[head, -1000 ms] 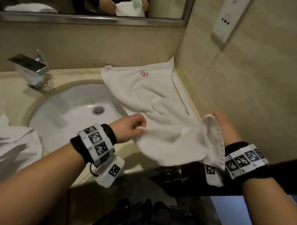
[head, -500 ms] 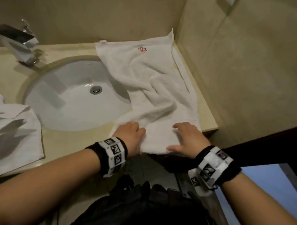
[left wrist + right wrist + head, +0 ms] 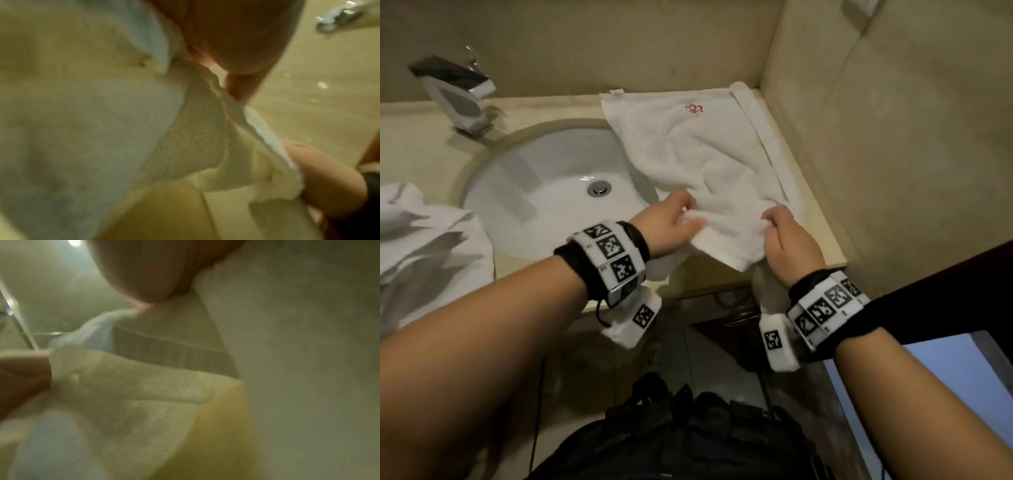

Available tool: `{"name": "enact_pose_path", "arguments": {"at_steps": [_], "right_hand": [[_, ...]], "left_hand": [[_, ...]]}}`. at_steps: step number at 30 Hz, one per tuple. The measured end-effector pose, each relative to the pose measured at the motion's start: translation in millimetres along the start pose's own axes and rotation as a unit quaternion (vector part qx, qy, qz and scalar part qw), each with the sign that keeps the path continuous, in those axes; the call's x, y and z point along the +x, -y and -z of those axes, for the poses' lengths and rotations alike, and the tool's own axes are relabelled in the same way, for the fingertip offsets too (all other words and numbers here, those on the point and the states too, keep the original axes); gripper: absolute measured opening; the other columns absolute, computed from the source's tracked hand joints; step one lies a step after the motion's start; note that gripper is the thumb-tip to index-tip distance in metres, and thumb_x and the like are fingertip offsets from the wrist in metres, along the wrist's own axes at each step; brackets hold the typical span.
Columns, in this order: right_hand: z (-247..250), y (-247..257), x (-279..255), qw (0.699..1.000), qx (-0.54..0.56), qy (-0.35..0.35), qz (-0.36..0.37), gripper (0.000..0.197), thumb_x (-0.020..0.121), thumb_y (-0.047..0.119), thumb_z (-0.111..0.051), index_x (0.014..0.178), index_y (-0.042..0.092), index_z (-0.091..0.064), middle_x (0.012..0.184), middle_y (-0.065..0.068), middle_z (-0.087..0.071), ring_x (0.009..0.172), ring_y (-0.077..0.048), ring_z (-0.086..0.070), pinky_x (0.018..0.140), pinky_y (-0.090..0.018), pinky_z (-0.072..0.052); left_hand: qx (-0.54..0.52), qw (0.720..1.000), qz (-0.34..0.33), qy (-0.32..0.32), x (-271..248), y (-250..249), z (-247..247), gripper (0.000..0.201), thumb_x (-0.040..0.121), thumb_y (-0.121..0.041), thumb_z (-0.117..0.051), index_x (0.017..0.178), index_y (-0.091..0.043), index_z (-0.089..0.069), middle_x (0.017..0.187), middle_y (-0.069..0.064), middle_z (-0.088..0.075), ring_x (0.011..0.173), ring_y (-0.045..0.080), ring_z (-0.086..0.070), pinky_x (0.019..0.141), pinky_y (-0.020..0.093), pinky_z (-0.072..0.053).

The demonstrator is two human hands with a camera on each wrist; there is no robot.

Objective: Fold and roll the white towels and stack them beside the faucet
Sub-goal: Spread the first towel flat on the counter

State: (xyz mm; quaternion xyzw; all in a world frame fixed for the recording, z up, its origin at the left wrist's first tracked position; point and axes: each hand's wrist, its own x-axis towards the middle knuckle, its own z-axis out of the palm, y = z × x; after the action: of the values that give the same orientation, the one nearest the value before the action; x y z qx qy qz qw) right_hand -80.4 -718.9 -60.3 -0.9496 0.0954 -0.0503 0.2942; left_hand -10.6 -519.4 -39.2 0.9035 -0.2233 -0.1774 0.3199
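A white towel [image 3: 698,150] with a small red emblem lies on the beige counter to the right of the sink, partly over the basin's rim. My left hand [image 3: 674,222] pinches its near edge on the left. A little to the right, my right hand [image 3: 786,236] grips the same near edge, and the cloth between them is lifted and bunched. Both wrist views are blurred: the left wrist view shows towel [image 3: 195,129] hanging from my fingers, and the right wrist view shows folded towel [image 3: 144,394] under my palm. The chrome faucet [image 3: 457,94] stands at the back left.
The white oval sink [image 3: 544,192] fills the counter's middle. More white towels [image 3: 421,246] lie crumpled on the counter at the left. A tiled wall [image 3: 893,154] closes the right side, and the counter's front edge [image 3: 828,263] ends just beyond my right hand.
Half a second ago both hands lay flat on the towel's near edge. Now both have curled round that edge and lifted it up off the counter, moving it away from me.
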Motion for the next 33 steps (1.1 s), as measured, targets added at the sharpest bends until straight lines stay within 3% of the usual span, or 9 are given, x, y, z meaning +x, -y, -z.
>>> {"name": "enact_pose_path", "arguments": {"at_steps": [3,7,11,16,20,23,25,28,33], "right_hand": [[5.6,5.0,-1.3,0.993,-0.103,0.041,0.047,0.065,0.067,0.068,-0.052,0.116,0.029,-0.032,0.114,-0.007,-0.053,0.096,-0.028,-0.058,0.070,-0.032,-0.039],[7.2,-12.6,-10.8,0.956,-0.276,0.085,0.059,0.069,0.067,0.028,-0.067,0.127,0.023,-0.033,0.117,-0.011,-0.042,0.095,-0.034,-0.054,0.072,-0.038,-0.045],[18.1,-33.0,-18.5,0.979,-0.201,-0.020,-0.013,0.049,0.067,0.011,-0.063,0.114,0.008,-0.050,0.113,-0.018,-0.045,0.104,-0.038,-0.045,0.078,-0.044,-0.043],[43.9,-43.6,-19.2,0.998,-0.009,-0.046,0.038,0.029,0.074,0.005,-0.059,0.101,0.012,-0.053,0.097,-0.013,-0.059,0.087,-0.033,-0.056,0.066,-0.031,-0.037],[56.0,-35.5,-10.3,0.999,0.021,0.022,0.032,0.024,0.081,0.028,-0.061,0.102,0.021,-0.052,0.083,-0.002,-0.061,0.081,-0.029,-0.060,0.067,-0.032,-0.044],[58.1,-33.7,-11.3,0.951,-0.263,0.142,0.077,0.059,0.072,0.056,-0.063,0.118,0.026,-0.043,0.096,-0.003,-0.065,0.085,-0.027,-0.063,0.066,-0.031,-0.044],[55.1,-39.0,-16.6,0.908,-0.365,0.171,0.112,0.049,0.078,0.042,-0.059,0.120,0.026,-0.040,0.109,-0.002,-0.064,0.094,-0.027,-0.063,0.068,-0.031,-0.046],[51.6,-47.2,-25.0,0.902,-0.339,0.255,0.077,0.021,0.080,0.027,-0.051,0.100,0.021,-0.049,0.111,-0.006,-0.060,0.099,-0.027,-0.059,0.074,-0.031,-0.045],[39.4,-65.7,-25.0,0.891,-0.187,0.413,-0.007,0.020,0.083,0.028,-0.059,0.101,0.024,-0.052,0.106,-0.001,-0.059,0.098,-0.018,-0.056,0.077,-0.024,-0.037]], "left_hand": [[0.169,0.984,-0.048,0.040,0.0,-11.5,14.7,0.065,0.071,-0.044,-0.072,0.119,-0.023,-0.033,0.091,0.002,-0.055,0.076,0.022,-0.051,0.066,0.026,-0.037],[0.254,0.965,-0.058,0.014,-11.7,-9.2,28.7,0.053,0.077,-0.021,-0.062,0.122,-0.020,-0.032,0.074,0.001,-0.053,0.054,0.014,-0.041,0.045,0.024,-0.027],[0.244,0.966,-0.051,0.068,-28.0,7.0,28.6,0.048,0.084,-0.042,-0.057,0.123,-0.022,-0.039,0.106,0.008,-0.062,0.079,0.020,-0.048,0.067,0.027,-0.034],[0.219,0.972,0.009,0.081,-36.0,23.2,33.3,0.051,0.091,-0.053,-0.030,0.120,-0.016,-0.051,0.120,0.007,-0.060,0.108,0.027,-0.054,0.090,0.032,-0.042],[0.162,0.987,0.001,-0.016,-24.2,16.3,38.3,0.036,0.096,-0.036,-0.037,0.108,-0.009,-0.056,0.108,0.012,-0.061,0.104,0.031,-0.056,0.082,0.032,-0.038],[0.121,0.992,-0.004,-0.045,-22.6,16.0,48.7,0.031,0.095,-0.030,-0.044,0.118,-0.014,-0.056,0.118,0.010,-0.063,0.109,0.029,-0.055,0.088,0.030,-0.038],[0.125,0.992,-0.015,-0.001,-29.4,20.2,53.6,0.028,0.093,-0.034,-0.046,0.110,-0.015,-0.057,0.105,0.004,-0.065,0.098,0.022,-0.059,0.081,0.021,-0.042],[0.147,0.976,0.003,0.162,-51.5,24.9,47.6,0.023,0.091,-0.044,-0.045,0.088,-0.024,-0.055,0.075,-0.013,-0.056,0.070,0.000,-0.056,0.056,0.003,-0.038],[0.224,0.902,0.038,0.367,-71.1,49.2,8.6,0.041,0.088,-0.058,-0.038,0.104,-0.027,-0.060,0.099,-0.008,-0.065,0.084,0.009,-0.055,0.081,0.023,-0.042]]}}
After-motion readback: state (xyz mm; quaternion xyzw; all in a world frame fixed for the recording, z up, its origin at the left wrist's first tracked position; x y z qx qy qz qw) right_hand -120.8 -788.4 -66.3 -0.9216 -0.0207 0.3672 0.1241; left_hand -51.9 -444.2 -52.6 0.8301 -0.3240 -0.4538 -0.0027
